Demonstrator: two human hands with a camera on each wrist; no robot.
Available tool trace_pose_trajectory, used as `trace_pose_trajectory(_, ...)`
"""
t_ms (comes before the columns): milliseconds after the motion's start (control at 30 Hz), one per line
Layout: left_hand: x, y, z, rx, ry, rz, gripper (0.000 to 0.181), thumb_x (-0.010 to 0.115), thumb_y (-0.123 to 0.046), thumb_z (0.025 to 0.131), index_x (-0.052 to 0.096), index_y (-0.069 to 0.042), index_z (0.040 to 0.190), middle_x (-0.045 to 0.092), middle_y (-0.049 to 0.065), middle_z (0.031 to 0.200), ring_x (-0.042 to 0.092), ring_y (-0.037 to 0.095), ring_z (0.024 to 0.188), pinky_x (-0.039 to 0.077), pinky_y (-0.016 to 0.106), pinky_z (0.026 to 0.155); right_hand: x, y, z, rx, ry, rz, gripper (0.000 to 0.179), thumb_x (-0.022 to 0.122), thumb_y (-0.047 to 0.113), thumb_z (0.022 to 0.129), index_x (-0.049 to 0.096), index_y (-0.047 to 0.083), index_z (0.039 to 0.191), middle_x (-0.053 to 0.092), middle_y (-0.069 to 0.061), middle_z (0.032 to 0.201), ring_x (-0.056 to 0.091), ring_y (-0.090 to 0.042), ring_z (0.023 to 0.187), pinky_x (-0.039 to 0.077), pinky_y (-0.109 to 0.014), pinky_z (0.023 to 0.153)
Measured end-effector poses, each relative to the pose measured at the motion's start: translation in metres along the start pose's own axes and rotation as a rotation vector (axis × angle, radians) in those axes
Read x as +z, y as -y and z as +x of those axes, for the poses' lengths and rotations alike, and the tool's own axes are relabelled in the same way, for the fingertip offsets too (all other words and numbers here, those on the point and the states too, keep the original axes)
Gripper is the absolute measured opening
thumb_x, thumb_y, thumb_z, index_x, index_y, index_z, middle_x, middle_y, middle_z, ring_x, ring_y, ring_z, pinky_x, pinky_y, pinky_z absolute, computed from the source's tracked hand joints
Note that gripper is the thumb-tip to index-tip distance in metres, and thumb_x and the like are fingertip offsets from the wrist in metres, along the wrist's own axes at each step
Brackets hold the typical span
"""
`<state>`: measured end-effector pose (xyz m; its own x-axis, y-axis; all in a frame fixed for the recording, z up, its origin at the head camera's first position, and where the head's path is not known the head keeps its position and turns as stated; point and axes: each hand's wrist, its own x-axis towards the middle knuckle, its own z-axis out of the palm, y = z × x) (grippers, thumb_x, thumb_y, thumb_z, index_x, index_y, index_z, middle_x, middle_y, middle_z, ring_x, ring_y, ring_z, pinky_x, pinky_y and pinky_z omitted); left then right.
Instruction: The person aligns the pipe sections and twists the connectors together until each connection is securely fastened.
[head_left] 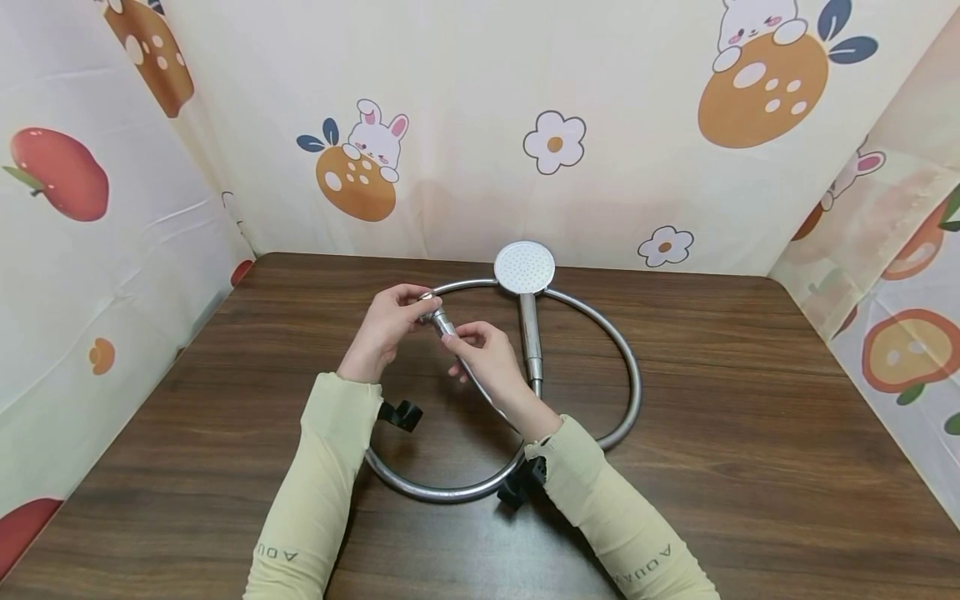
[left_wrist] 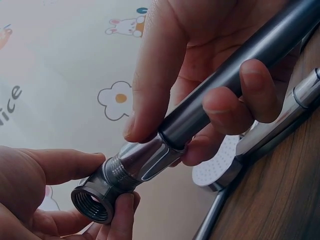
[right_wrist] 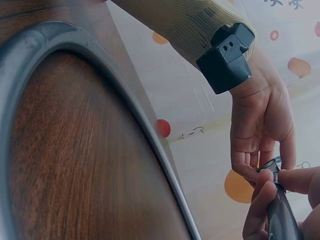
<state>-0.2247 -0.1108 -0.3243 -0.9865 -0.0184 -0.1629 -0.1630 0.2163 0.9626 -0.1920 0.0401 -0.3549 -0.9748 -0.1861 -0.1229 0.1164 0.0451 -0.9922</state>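
A small threaded metal pipe fitting (left_wrist: 92,202), its open round mouth turned outward, is pinched between the thumb and fingers of my left hand (head_left: 384,323). My right hand (head_left: 491,360) grips the end of the grey shower hose (left_wrist: 220,82) just behind its chrome nut (left_wrist: 150,159). Nut and fitting sit end to end in line, and some thread rings show between them. Beyond my right hand lies the shower head (head_left: 524,267), its white round face up and its silver handle (head_left: 531,333) joined to the hose.
The hose loops widely over the brown wooden table (head_left: 750,400), passing under both forearms. Black wrist cameras are strapped at the sleeves. Printed cloth (head_left: 465,167) hangs behind the table and at both sides.
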Motion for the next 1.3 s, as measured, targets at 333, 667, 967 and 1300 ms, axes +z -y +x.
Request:
trace_pose_trajectory(333, 0.0001, 0.0009, 0.0006, -0.005, -0.003, 0.002, 0.043, 0.062, -0.019, 0.086, 0.051, 0.004, 0.121, 0.053, 0.007, 0.097, 0.053, 0.013, 0.08, 0.048, 0.034, 0.081, -0.0001, 0.0002, -0.0007, -0.017, 0.001, 0.009, 0.029, 0.06, 0.016, 0.087, 0.057, -0.004, 0.108, 0.065, -0.013, 0.085, 0.055, -0.008, 0.048, 0.045, -0.023, 0.046)
trace_pose_trajectory(667, 0.0003, 0.0015, 0.0013, -0.008, -0.005, 0.004, 0.043, 0.062, -0.019, 0.086, 0.051, 0.004, 0.121, 0.053, 0.007, 0.097, 0.054, 0.012, 0.079, 0.048, 0.034, 0.081, -0.0002, -0.0006, 0.0001, -0.023, 0.003, 0.018, 0.029, 0.058, 0.016, 0.089, 0.056, -0.004, 0.109, 0.066, -0.017, 0.09, 0.055, -0.008, 0.047, 0.044, -0.022, 0.044)
trace_pose_trajectory(967, -0.0015, 0.0014, 0.0018, -0.009, -0.006, 0.019, 0.04, 0.061, -0.02, 0.087, 0.053, 0.002, 0.12, 0.054, 0.007, 0.098, 0.055, 0.013, 0.08, 0.049, 0.029, 0.077, 0.0003, -0.0023, 0.0016, -0.044, 0.007, 0.024, 0.027, 0.054, 0.016, 0.091, 0.058, -0.005, 0.107, 0.066, -0.016, 0.086, 0.055, -0.008, 0.047, 0.043, -0.021, 0.043)
trace_pose_trajectory(1300, -0.0009, 0.0012, 0.0012, -0.016, -0.007, 0.018, 0.041, 0.061, -0.021, 0.087, 0.052, 0.001, 0.12, 0.054, 0.008, 0.098, 0.054, 0.013, 0.08, 0.049, 0.03, 0.079, -0.0007, -0.0022, 0.0009, -0.047, 0.035, 0.049, 0.027, 0.05, 0.016, 0.093, 0.054, -0.004, 0.111, 0.063, -0.028, 0.098, 0.055, -0.008, 0.048, 0.043, -0.02, 0.044)
